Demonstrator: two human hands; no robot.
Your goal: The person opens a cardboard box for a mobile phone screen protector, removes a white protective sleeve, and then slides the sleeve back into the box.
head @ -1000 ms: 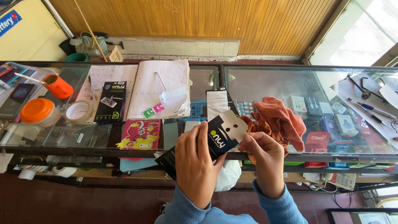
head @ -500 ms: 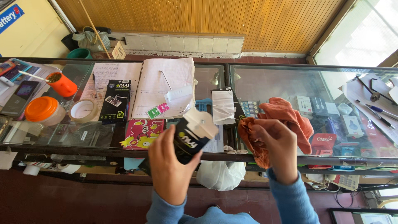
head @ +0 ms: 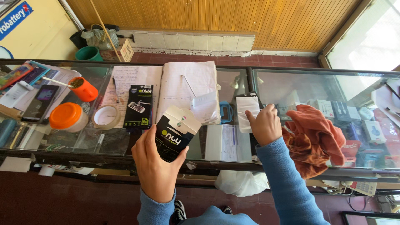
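We hold one opened black packet (head: 174, 134) in our left hand (head: 156, 164), flap up, tilted so its mouth faces us above the glass counter (head: 316, 89). Our right hand (head: 263, 125) pinches one white sheet (head: 247, 111) on the glass. A second black packet (head: 138, 106) lies flat beside the open notebook (head: 183, 87); one rust cloth (head: 314, 133) lies to the right.

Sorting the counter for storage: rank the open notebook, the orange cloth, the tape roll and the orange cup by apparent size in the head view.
1. open notebook
2. orange cloth
3. tape roll and orange cup: too alike to rank.
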